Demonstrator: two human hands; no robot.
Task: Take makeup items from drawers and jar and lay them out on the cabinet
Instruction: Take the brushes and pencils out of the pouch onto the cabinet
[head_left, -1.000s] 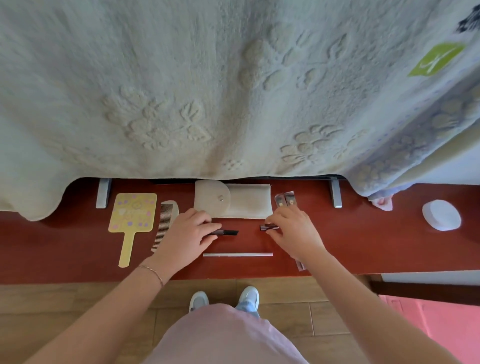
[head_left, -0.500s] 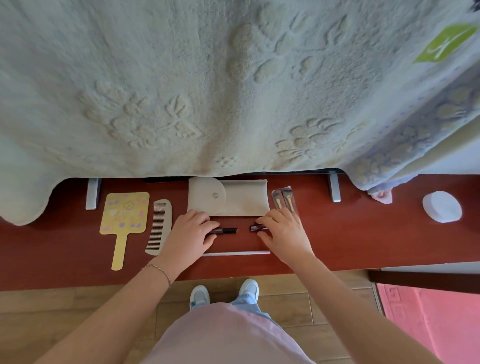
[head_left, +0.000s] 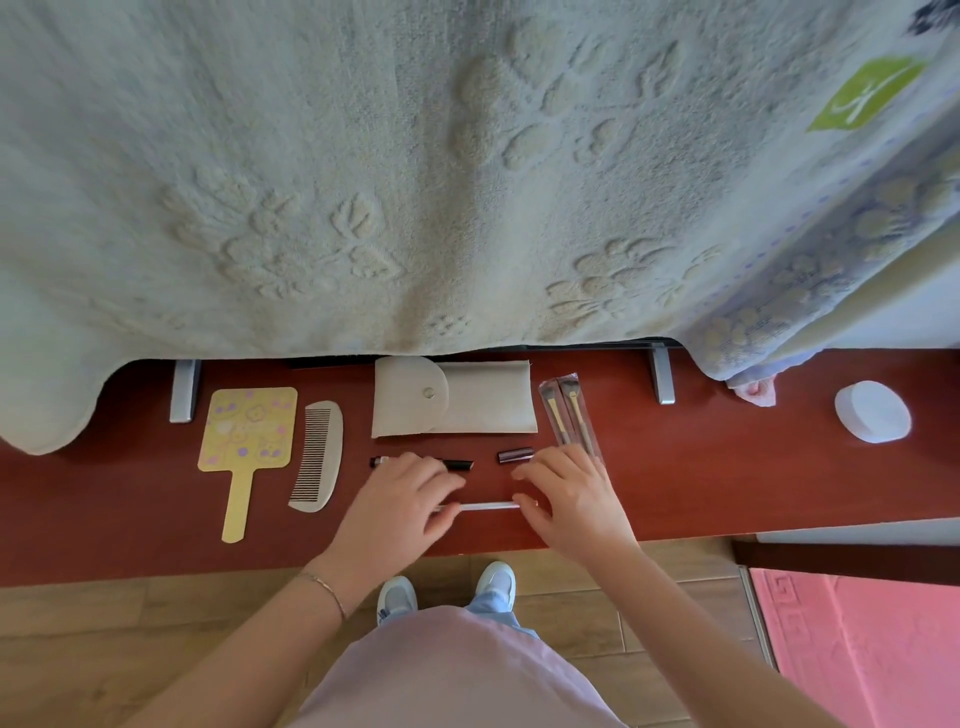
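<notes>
bright daylight | soft shadows | wide-angle edge bending | slight blur

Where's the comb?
In the head view, the comb lies on the left of the red cabinet top, just right of the yellow hand mirror.

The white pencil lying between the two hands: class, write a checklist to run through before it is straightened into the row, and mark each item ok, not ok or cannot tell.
1. White pencil lies flat on the cabinet top: ok.
2. Left hand is at its left end, fingers over it: ok.
3. Right hand is at its right end: ok.
4. Either hand actually grips the pencil: cannot tell.
5. Black tube and purple cap lie apart from the pencil: ok.
6. Bare surface shows in front of the pencil: ok.
</notes>
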